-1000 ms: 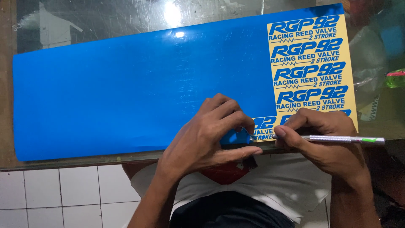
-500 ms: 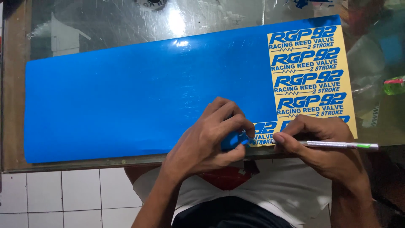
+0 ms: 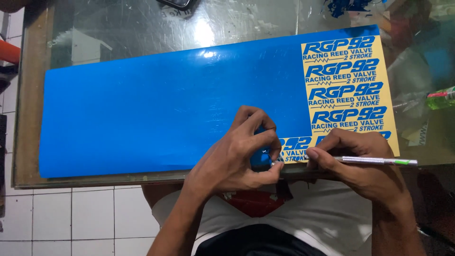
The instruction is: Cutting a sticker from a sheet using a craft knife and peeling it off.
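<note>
Left hand (image 3: 237,156) pinching blue vinyl sheet (image 3: 166,114) at lower centre, right hand (image 3: 360,159) gripping slim silver knife (image 3: 374,161), glass table (image 3: 142,28) beneath.

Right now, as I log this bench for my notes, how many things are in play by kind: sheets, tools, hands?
Blue vinyl sheet: 1
Silver pen-shaped tool, held in the right hand: 1
Hands, counting the left hand pinching at the sheet's near edge: 2
Total: 4

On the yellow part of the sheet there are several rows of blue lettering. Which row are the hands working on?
The lowest row, at the sheet's near edge: the left hand pinches beside it, the right hand covers its other end. The four rows above lie untouched.
</note>
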